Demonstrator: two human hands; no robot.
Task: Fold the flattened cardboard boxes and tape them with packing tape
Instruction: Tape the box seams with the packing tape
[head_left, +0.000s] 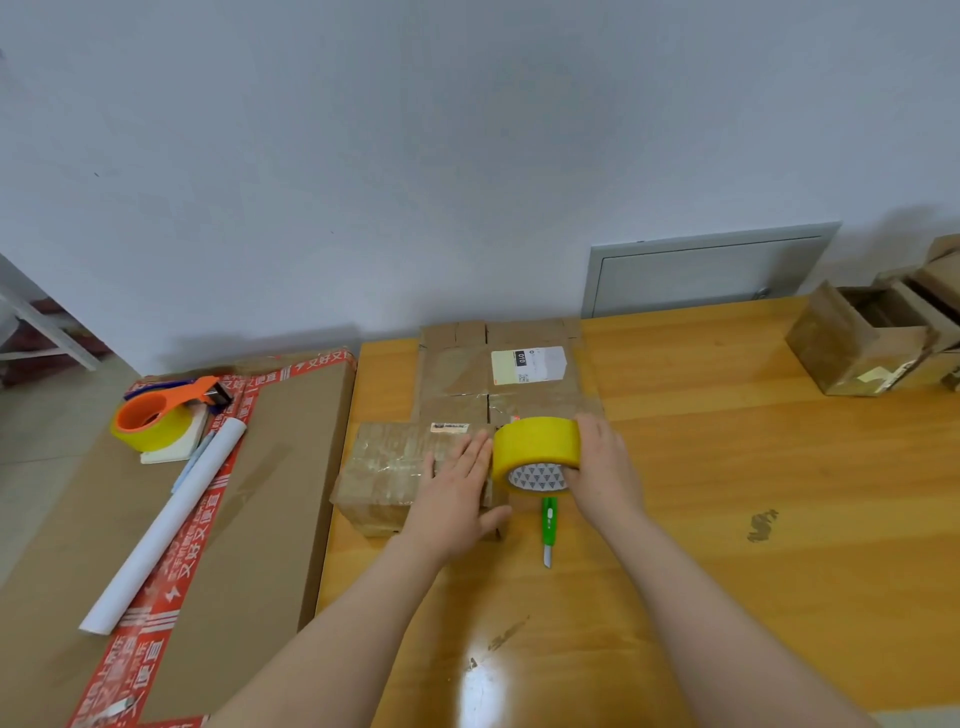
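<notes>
Two hands at one folded box (384, 467) on the desk (727, 467), left hand (457, 488) flat on its top, fingers (475, 452) straight, right hand (605, 467) fingers clamped on one yellow tape roll (537, 447) just beside it, one flattened box (467, 364) behind, one green knife (549, 525) near.

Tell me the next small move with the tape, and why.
Probably draw the roll down over the right edge of the box while pressing the top. The right hand grips the roll against that edge, the left hand lies flat on the box beside it, and the knife lies nearby.
</notes>
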